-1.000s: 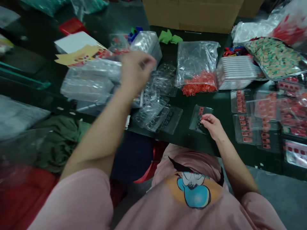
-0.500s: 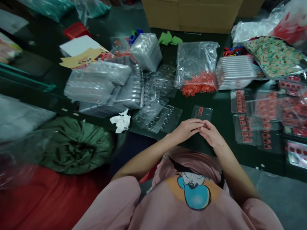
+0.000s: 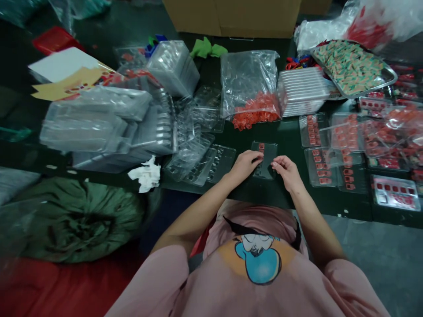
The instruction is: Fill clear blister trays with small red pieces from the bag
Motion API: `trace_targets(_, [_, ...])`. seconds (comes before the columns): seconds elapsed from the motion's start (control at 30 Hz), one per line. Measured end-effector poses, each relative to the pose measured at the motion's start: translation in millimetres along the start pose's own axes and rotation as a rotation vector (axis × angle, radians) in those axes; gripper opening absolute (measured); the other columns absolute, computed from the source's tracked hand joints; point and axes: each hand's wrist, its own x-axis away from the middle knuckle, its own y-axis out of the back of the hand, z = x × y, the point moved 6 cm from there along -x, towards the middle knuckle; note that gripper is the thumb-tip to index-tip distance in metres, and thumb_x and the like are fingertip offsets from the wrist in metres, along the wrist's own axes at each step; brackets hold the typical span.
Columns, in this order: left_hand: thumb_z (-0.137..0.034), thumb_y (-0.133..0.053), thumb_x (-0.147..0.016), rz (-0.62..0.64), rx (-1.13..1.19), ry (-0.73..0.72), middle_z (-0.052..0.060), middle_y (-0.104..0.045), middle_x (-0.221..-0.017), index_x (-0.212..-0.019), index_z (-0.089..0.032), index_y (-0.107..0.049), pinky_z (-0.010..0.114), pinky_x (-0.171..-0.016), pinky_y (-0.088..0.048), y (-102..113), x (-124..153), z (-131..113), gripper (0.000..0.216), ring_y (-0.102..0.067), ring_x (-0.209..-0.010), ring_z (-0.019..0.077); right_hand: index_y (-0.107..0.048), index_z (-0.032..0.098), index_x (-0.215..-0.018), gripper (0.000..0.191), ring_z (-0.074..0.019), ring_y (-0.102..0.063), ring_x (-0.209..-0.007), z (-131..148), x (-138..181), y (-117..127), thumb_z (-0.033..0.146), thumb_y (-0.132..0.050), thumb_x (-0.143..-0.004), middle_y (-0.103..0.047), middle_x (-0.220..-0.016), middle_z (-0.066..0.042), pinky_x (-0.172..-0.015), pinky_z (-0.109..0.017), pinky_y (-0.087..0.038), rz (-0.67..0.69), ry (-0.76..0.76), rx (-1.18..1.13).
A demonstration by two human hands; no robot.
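Note:
A clear plastic blister tray (image 3: 269,165) lies on the dark green table in front of me, with small red pieces (image 3: 261,147) in its upper left slots. Over the tray's left side is my left hand (image 3: 246,166), its fingertips pinched together at the slots. What they hold, if anything, is hidden. My right hand (image 3: 288,172) is just off the tray's right edge, thumb and fingers closed in a pinch. Anything in that pinch is too small to make out. Beyond the tray lies a clear bag (image 3: 249,72) with loose red pieces (image 3: 256,110) spilling at its mouth.
Stacked clear blister trays (image 3: 89,123) and loose ones (image 3: 198,165) lie to the left, near a crumpled white tissue (image 3: 146,175). Filled trays (image 3: 320,167) spread to the right. A metal tray (image 3: 390,78) of small green-and-tan pieces and a cardboard box (image 3: 231,17) stand farther back.
My hands were together in front of the tray. They have moved apart, the left onto the tray's slots and the right to its right side. The whole view has shifted.

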Motion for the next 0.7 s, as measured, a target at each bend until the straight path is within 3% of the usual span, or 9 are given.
trace_targets(0.17, [-0.017, -0.06, -0.088, 0.037, -0.033, -0.077, 0.01, -0.073, -0.104, -0.099, -0.018, -0.073, 0.033, -0.091, -0.051, -14, -4, 14, 0.017, -0.067, -0.098, 0.0181, -0.059, 0.021, -0.088, 0.032, -0.012, -0.056, -0.069, -6, -4, 7, 0.047, -0.07, -0.072, -0.063, -0.078, 0.001, -0.064, -0.025, -0.042, 0.015, 0.035, 0.083])
trace_targets(0.5, [-0.023, -0.058, -0.09, 0.095, -0.043, -0.077, 0.007, -0.066, -0.096, -0.097, -0.021, -0.075, 0.028, -0.082, -0.051, -15, -7, 23, 0.019, -0.064, -0.088, 0.0152, -0.062, 0.021, -0.088, 0.019, -0.0145, -0.056, -0.068, 3, -13, 6, 0.039, -0.061, -0.08, -0.063, -0.077, -0.001, -0.068, -0.028, -0.044, 0.046, 0.185, 0.372])
trace_targets(0.7, [-0.018, -0.061, -0.086, 0.091, -0.114, -0.033, 0.007, -0.067, -0.094, -0.095, -0.02, -0.076, 0.03, -0.082, -0.052, -20, -9, 23, 0.017, -0.065, -0.087, 0.0171, -0.066, 0.02, -0.09, 0.012, -0.0164, -0.06, -0.074, 37, -63, -10, 0.027, -0.057, -0.084, -0.067, -0.084, -0.003, -0.076, -0.031, -0.048, 0.017, 0.384, 0.558])
